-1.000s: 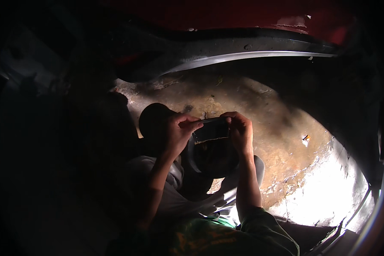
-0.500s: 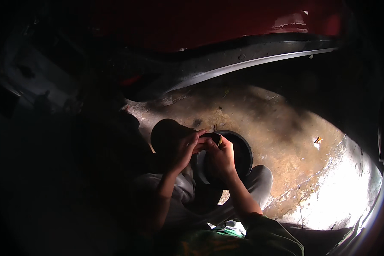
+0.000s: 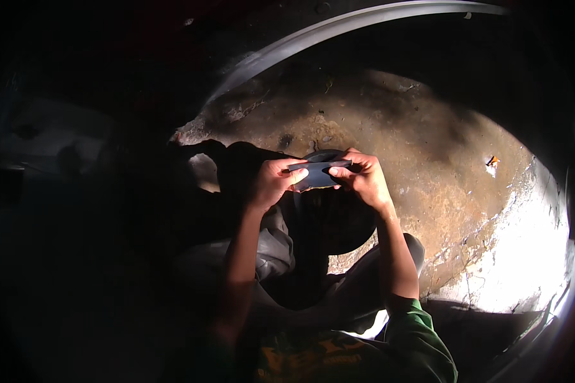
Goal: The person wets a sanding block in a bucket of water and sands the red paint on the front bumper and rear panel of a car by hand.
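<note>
Between my hands, in the middle of the head view, a dark grey folded sheet (image 3: 316,179) with a rough lower edge is stretched out. My left hand (image 3: 271,186) pinches its left end, thumb on the face of the sheet. My right hand (image 3: 367,180) grips the right end, thumb likewise on the face. Both hands are over a round black container (image 3: 338,230), whose inside is too dark to make out. My legs in grey trousers (image 3: 271,255) are bent around it.
A dark vehicle panel with a pale curved trim strip (image 3: 338,25) spans the top. Worn, stained concrete floor (image 3: 441,198) surrounds the container, in hard sunlight at the right, with a small orange scrap (image 3: 492,161) on it. The left side lies in deep shadow.
My hands, bunched together half a second ago, have drawn apart sideways, holding the sheet out between them. They sit higher in the picture, and the view has shifted, showing less red bodywork.
</note>
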Available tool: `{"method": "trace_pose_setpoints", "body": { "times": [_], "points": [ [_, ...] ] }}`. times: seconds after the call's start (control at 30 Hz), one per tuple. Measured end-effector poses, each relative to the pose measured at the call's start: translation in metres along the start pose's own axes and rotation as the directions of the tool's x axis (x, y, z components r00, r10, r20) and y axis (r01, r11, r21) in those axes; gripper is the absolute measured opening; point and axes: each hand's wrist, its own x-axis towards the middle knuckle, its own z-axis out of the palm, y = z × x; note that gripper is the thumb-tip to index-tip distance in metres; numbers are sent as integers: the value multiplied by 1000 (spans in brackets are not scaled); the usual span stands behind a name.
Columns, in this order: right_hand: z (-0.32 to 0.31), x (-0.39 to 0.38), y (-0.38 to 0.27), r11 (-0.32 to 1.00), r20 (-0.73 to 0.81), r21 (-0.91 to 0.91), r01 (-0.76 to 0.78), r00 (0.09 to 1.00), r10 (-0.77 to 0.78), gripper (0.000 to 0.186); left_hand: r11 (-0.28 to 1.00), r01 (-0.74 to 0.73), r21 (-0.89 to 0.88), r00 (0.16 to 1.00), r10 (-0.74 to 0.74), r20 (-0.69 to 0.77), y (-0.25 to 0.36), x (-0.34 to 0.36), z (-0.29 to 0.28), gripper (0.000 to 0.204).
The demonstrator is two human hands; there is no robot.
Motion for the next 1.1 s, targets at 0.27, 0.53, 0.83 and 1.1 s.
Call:
{"method": "trace_pose_setpoints", "body": {
  "times": [0.27,0.53,0.83,1.1],
  "points": [
    [-63,-19,-2,993,-588,8,118,804,-91,33,252,-22,967,922,-369,117,-225,15,69,36],
    [-72,-54,-7,996,-521,-76,55,849,-87,14,-418,-101,903,916,314,248,-296,6,134,46],
    [-60,-41,53,914,-150,-406,-10,987,-56,40,447,60,893,959,-275,73,-177,47,87,39],
    [-18,-14,57,854,-98,-316,-413,910,404,39,650,-14,-760,988,-110,-111,-71,9,28,34]
  ]
}}
